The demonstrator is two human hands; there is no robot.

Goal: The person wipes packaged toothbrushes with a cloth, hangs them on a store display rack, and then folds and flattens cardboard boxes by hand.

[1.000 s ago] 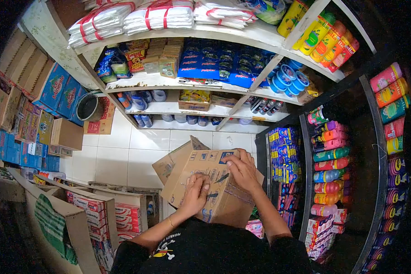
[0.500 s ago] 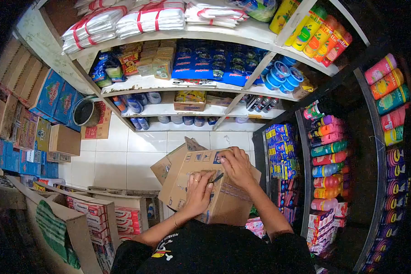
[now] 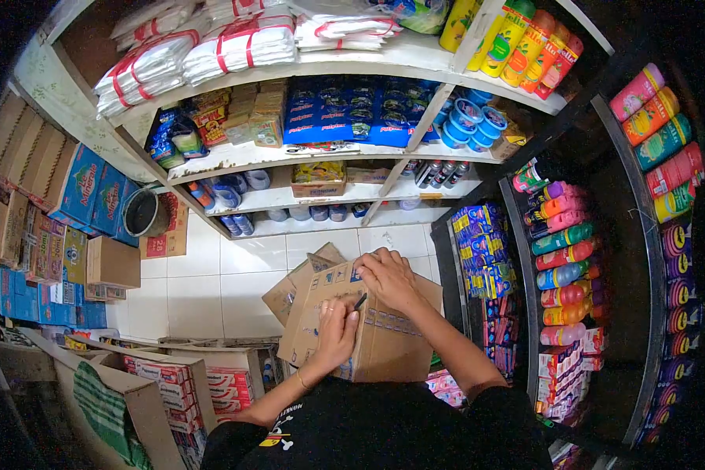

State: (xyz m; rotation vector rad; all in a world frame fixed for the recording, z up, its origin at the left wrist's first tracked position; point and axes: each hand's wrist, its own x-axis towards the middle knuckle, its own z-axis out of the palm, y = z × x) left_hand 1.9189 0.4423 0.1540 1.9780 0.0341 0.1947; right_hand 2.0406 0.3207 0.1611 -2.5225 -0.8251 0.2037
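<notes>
A brown cardboard box (image 3: 395,345) with printed symbols stands tilted in front of my body. My left hand (image 3: 337,329) lies on its upper face with curled fingers. From its fingertips pokes a slim dark object (image 3: 360,301), perhaps a cutter; most of it is hidden. Higher up on the box, my right hand (image 3: 388,280) has its fingers bent over the edge between the upper face and the side, holding the box. Behind the box, a flattened piece of cardboard (image 3: 278,300) rests on the tiled floor.
Ahead, a white shelf (image 3: 258,153) carries packets, blue tubs (image 3: 468,116) and bottles. A dark rack (image 3: 525,274) with colourful bottles stands close on the right. Stacked cartons (image 3: 113,262) and a dark bucket (image 3: 143,213) are at left; boxed goods (image 3: 164,380) stand at lower left.
My right hand has shifted slightly left along the box edge. My left hand and the dark object have moved slightly too. The whole view has tilted a little.
</notes>
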